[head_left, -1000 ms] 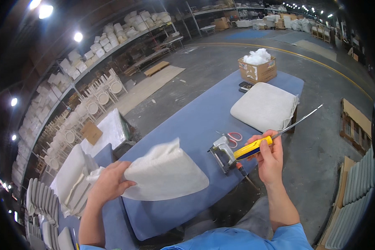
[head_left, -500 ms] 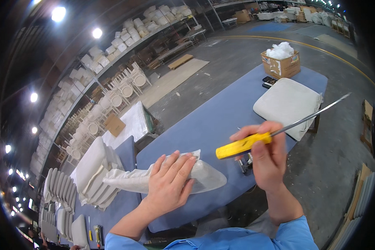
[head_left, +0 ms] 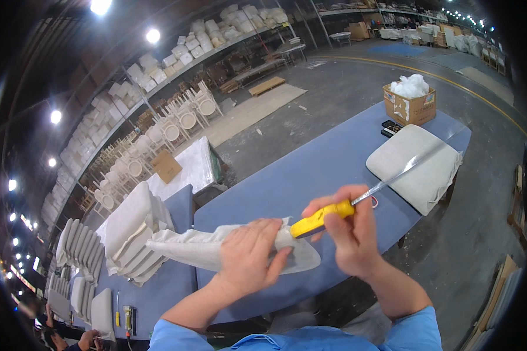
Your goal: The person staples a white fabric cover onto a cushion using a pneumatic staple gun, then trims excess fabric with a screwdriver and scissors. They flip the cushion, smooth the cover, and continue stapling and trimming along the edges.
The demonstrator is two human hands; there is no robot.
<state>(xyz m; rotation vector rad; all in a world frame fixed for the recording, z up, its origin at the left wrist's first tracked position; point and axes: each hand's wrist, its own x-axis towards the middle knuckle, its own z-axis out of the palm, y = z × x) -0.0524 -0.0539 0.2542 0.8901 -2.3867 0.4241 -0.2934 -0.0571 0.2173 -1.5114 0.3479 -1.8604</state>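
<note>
My left hand [head_left: 249,255], slightly blurred, grips the upper edge of a pale seat cushion [head_left: 196,248], fingers over the top and thumb on the near side. The cushion lies tilted on the blue-covered table, its fabric loose along the upper edge. In my right hand [head_left: 357,237] is a screwdriver [head_left: 322,220] with a yellow handle and a long metal shaft. Its shaft points up and away to the right, blurred near the tip. The handle's butt is at the cushion's right end; whether they touch I cannot tell.
Another pale cushion [head_left: 413,167] lies at the table's far right, near a cardboard box [head_left: 413,110] of white stuffing. Stacked cushions [head_left: 132,225] stand left. A second yellow-handled tool [head_left: 117,316] lies lower left, near another person's hand [head_left: 89,339].
My right hand has brought the screwdriver down and left, its handle butt now at the cushion. My left hand stays on the cushion, shifted slightly. The view has tilted a little.
</note>
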